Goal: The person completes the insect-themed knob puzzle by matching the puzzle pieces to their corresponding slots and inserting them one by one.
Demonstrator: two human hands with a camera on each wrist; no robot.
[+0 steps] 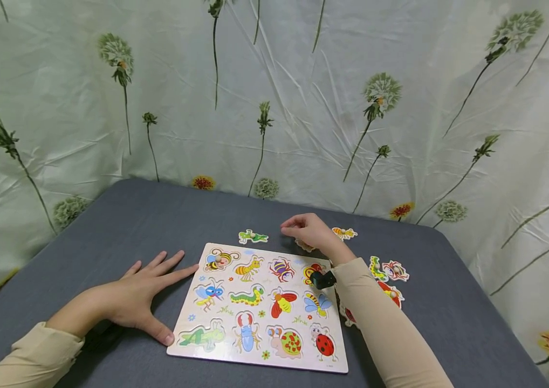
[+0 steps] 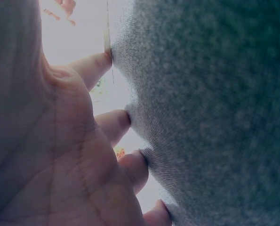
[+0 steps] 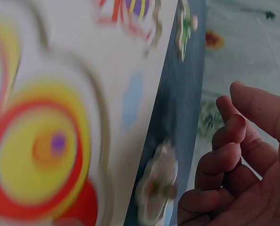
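Note:
A wooden insect puzzle board (image 1: 265, 314) lies on the table, printed with a bee, a spider, a caterpillar, a snail and other bugs. My left hand (image 1: 141, 296) is spread flat at its left side, thumb and index fingertip at the edge. In the left wrist view, the fingertips (image 2: 137, 165) press on the grey cloth. Beyond the board's far edge, my right hand (image 1: 310, 231) hovers with fingers loosely bent and nothing held. Below it lies a partly covered knobbed puzzle piece (image 3: 156, 188). A green grasshopper piece (image 1: 253, 236) lies to its left.
Right of the board lie a caterpillar piece (image 1: 378, 268), a spider piece (image 1: 396, 271) and a red-and-yellow piece (image 1: 391, 292), partly behind the right sleeve (image 1: 381, 318). An orange striped piece (image 1: 344, 233) lies farther back. A floral curtain (image 1: 303, 108) hangs behind the grey-covered table (image 1: 158, 215).

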